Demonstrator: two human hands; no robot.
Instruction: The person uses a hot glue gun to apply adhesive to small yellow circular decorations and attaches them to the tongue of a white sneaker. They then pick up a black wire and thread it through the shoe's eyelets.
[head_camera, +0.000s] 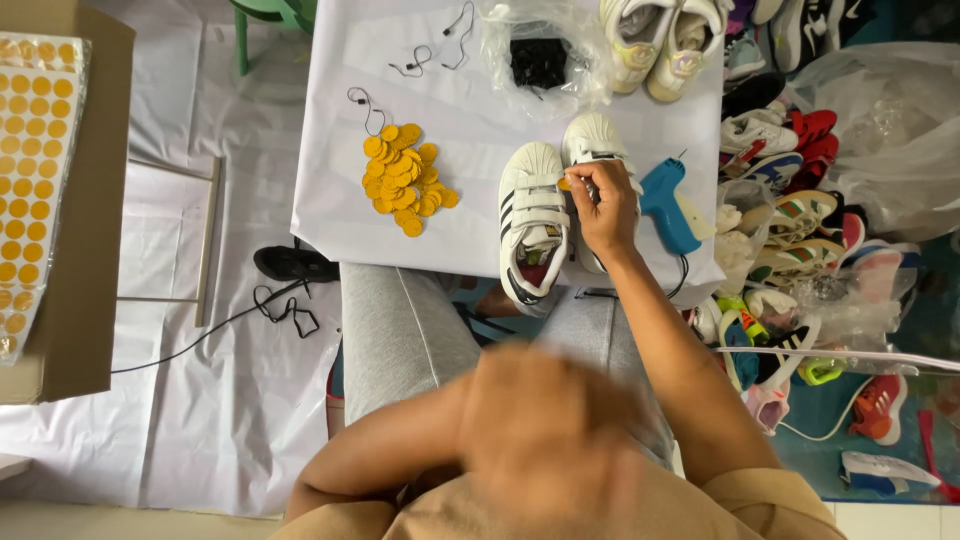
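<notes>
Two white shoes (545, 215) on white table (340, 200)

Tan short-sleeve top, light grey trousers; arms bare, no rings/watch seen.

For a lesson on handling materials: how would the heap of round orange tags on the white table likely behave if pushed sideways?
The orange tags lie as thin, flat discs in a loose overlapping heap, so they would probably slide and scatter rather than move as one. They look light. Lying flat, they seem unlikely to roll on the white table.
</notes>
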